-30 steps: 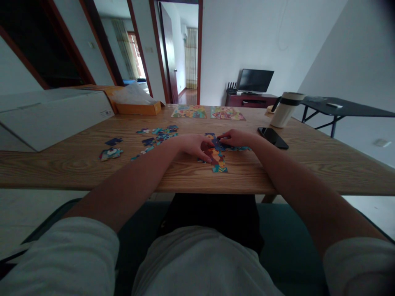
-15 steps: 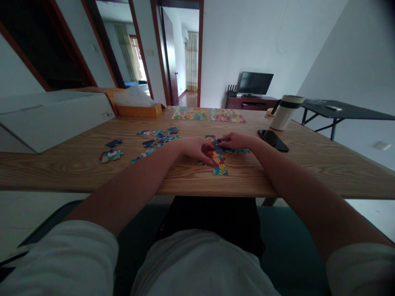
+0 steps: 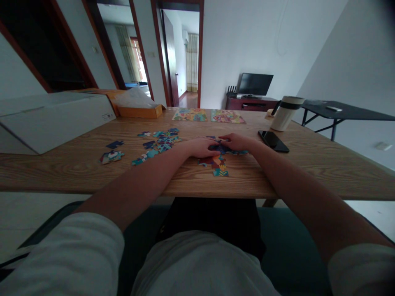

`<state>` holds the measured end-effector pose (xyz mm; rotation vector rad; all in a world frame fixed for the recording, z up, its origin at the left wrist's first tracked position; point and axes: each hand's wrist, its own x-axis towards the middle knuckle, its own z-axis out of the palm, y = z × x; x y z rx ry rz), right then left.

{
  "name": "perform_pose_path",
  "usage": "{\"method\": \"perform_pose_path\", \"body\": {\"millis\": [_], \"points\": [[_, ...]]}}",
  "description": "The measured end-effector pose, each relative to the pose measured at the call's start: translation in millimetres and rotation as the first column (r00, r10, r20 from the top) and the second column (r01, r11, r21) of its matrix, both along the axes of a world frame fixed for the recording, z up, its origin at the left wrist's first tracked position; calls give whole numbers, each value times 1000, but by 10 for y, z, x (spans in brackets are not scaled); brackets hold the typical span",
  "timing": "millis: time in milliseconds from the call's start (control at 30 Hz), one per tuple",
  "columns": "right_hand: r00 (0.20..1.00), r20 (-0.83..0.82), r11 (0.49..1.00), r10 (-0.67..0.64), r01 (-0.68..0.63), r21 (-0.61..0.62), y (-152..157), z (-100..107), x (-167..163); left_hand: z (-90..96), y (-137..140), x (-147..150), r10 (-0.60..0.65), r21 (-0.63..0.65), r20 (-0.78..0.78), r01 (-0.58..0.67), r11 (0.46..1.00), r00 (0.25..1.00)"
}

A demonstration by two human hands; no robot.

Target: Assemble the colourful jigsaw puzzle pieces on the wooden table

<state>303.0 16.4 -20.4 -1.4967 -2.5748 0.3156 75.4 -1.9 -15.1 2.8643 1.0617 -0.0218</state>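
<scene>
A partly joined jigsaw puzzle [image 3: 219,161] lies near the table's front edge, with dark blue, red, orange and teal pictures. From the left, my left hand [image 3: 202,147] reaches over it, thumb and fingers apart, touching the dark blue part. My right hand [image 3: 236,141] rests on the puzzle's upper right side with its fingers stretched out. The two hands' fingertips are close together, and they hide much of the dark blue area. Loose jigsaw pieces [image 3: 163,142] are spread left of my left hand. A dark blue piece [image 3: 115,144] and a small joined cluster [image 3: 111,156] lie farther left.
Two colourful picture sheets [image 3: 189,114] lie at the table's far edge. To the right are a black phone [image 3: 273,141] and a white tumbler [image 3: 285,114]. A white box [image 3: 58,119] and an orange box [image 3: 140,112] holding clear plastic stand on the left.
My left hand has moved slightly up and right, from the red-orange part onto the dark blue part, uncovering more of the lower puzzle. My right hand has barely shifted.
</scene>
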Motion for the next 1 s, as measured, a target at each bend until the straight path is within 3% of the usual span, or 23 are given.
{"method": "perform_pose_path", "body": {"millis": [133,333,600,833,1000], "points": [[993,-23,993,-115,115,-3,36,0,86,19,-37,12,26,8,-13,-26,1000,1000],[999,19,997,-50,51,-58,34,2,125,34,-30,5,21,22,-22,-20,1000,1000],[999,30,1000,13,-12,-17,66,-20,65,47,-26,12,-5,36,1,5,999,1000],[992,25,992,-122,122,-8,54,-15,-48,44,-17,-3,51,51,23,-52,997,998],[995,16,994,-94,93,52,59,-37,-57,12,8,2,-64,69,5,64,996,998]]}}
